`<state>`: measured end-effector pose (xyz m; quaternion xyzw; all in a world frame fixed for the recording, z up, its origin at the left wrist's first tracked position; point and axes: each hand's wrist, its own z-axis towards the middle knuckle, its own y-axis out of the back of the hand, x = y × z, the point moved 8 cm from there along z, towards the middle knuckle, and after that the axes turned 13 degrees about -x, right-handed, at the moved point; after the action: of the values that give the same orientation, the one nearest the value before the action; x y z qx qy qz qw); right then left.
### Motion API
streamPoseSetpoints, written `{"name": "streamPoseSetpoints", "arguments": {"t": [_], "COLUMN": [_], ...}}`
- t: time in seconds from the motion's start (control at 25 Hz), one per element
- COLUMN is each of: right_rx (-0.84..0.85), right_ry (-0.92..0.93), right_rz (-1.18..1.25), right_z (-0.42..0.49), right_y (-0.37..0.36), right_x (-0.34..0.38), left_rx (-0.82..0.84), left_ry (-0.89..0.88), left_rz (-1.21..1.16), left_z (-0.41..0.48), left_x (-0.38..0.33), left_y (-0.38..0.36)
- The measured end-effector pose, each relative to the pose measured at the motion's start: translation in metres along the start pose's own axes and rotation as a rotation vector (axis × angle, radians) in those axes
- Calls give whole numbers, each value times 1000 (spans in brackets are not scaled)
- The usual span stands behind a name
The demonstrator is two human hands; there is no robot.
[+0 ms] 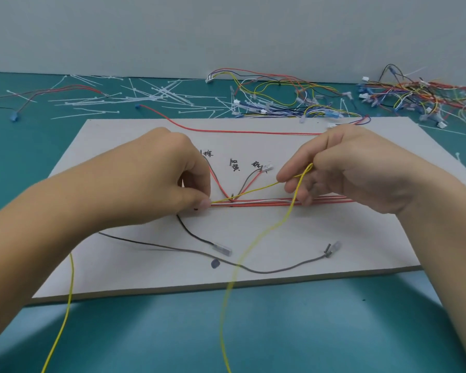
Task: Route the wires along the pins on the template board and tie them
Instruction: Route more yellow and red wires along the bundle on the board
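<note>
A white template board [334, 238] lies on the teal table, with handwritten labels and small pins. A bundle of red and white wires [267, 203] runs horizontally across its middle. My left hand [167, 173] pinches the yellow wire [253, 191] against the bundle's left end. My right hand [342, 168] grips the same yellow wire a little above the bundle, where it loops over my fingers and hangs down off the board's front edge. A grey wire [267, 271] with a clear terminal lies slack on the near half of the board. A long red wire [240, 131] crosses the far edge.
Loose white zip ties [151, 96] are scattered on the table behind the board. Tangled piles of coloured wire harnesses [293, 100] lie at the back right. A red and black wire with a blue connector [15, 117] sits at the far left. A grey wall stands behind.
</note>
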<state>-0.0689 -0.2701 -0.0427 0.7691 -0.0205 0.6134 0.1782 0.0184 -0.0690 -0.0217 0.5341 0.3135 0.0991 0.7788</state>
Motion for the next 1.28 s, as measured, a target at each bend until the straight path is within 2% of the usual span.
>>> {"name": "streamPoseSetpoints", "arguments": {"t": [0.12, 0.24, 0.36, 0.52, 0.64, 0.72, 0.8, 0.88, 1.04, 1.28], "right_rx": [-26, -33, -38, -134, -215, -198, -163, -148, -127, -125], "right_ry": [49, 85, 115, 199, 369, 427, 453, 460, 440, 441], "right_rz": [-39, -59, -97, -347, -631, -715, -739, -742, -789, -785], "right_z": [1, 1, -1, 1, 0, -2, -2, -2, -2, -2], "right_y": [0, 2, 3, 5, 3, -2, -7, -9, -11, -12], "right_x": [0, 1, 5, 5, 13, 16, 16, 15, 11, 10], "left_rx": [28, 26, 37, 116, -14, -120, -134, -57, 221, 223], "left_ry": [34, 11, 18, 50, 61, 114, 162, 191, 275, 275], "left_rz": [-68, 29, -26, -147, -296, -340, -350, -339, -311, -233], "left_z": [5, 8, 10, 11, 13, 10, 2, -8, -23, -21], "left_x": [0, 2, 6, 18, 41, 66, 88, 98, 103, 96], "left_y": [-3, -7, -11, -3, 22, 38, 47, 48, 29, 26]}}
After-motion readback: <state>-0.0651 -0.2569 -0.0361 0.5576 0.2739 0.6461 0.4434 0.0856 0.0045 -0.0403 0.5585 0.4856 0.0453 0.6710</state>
